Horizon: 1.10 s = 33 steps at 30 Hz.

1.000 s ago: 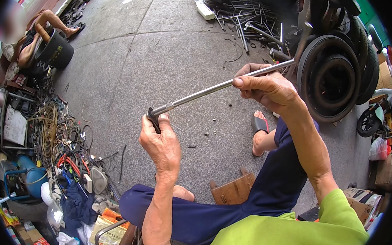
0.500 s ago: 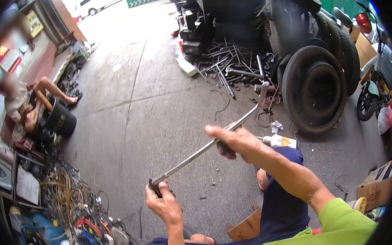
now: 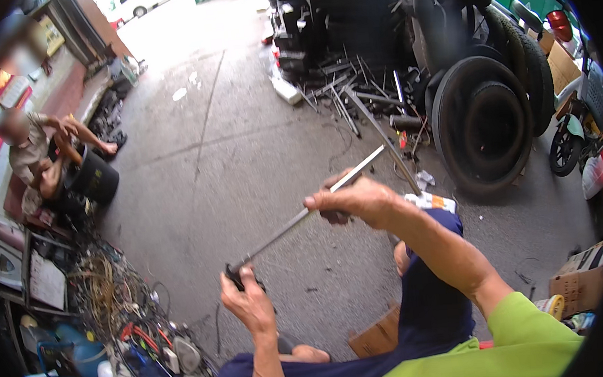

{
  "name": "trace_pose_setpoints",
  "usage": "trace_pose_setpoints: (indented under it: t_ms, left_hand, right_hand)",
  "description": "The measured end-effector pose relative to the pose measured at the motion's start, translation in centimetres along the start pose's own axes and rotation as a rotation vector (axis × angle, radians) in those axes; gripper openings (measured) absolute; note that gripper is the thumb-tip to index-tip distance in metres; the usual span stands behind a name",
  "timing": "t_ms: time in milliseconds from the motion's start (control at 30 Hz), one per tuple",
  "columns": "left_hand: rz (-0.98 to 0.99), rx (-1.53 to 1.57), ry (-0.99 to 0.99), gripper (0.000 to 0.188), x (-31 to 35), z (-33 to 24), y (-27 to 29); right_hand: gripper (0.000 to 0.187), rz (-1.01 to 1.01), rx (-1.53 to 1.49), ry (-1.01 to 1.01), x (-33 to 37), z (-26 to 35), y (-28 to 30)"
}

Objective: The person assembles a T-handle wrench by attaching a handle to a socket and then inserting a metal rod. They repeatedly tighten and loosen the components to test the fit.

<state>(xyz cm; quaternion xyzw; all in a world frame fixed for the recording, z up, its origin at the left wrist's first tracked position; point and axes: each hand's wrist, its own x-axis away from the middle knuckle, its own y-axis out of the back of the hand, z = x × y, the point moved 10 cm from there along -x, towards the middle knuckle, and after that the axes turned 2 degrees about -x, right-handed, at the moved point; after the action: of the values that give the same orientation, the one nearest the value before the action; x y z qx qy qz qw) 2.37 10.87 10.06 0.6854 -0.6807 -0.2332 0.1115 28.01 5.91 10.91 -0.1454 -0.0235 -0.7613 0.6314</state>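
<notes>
1. Head view, far left of the frame: a seated person [image 3: 33, 149] bends over a black bucket [image 3: 92, 182], with tangled wires [image 3: 108, 292] below them.
2. Lower centre: the left hand [image 3: 248, 302] is closed around the dark end of a long metal rod [image 3: 303, 215].
3. Centre: the rod slants up to the right; the right hand [image 3: 355, 200] pinches its upper part, fingers closed on it.
4. Right: a black tyre [image 3: 484, 126] stands upright, scrap metal bars [image 3: 350, 89] piled just left of it.

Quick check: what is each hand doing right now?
Left hand: closed on the dark lower end of the long metal rod.
Right hand: closed around the same rod, nearer its upper end.
</notes>
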Motion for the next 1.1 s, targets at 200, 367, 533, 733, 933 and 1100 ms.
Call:
trace_pose_setpoints:
  t_ms: [200,367,533,733,933,1100]
  left_hand:
    - [-0.042,0.058,-0.104,0.013,-0.3,-0.2,0.0]
    - [-0.044,0.070,-0.076,0.012,-0.3,-0.2,0.2]
    - [-0.064,0.068,-0.078,0.011,-0.5,-0.2,0.4]
    - [-0.015,0.042,-0.019,0.009,-0.3,0.0,-0.1]
    - [-0.015,0.066,-0.053,0.009,-0.4,0.3,-0.5]
    - [0.005,0.056,-0.063,0.011,-0.2,0.3,-1.0]
  right_hand:
    - [0.037,-0.080,-0.160,-0.046,0.8,-1.1,1.1]
    - [0.034,-0.119,-0.206,-0.056,0.0,-1.9,1.1]
    - [0.026,-0.122,-0.240,-0.059,-0.2,-1.6,0.7]
    - [0.022,-0.138,-0.343,-0.039,-0.4,-2.0,1.0]
    - [0.045,-0.234,-0.082,-0.024,0.3,-0.3,1.7]
    - [0.043,-0.319,0.007,0.080,0.4,0.1,3.1]
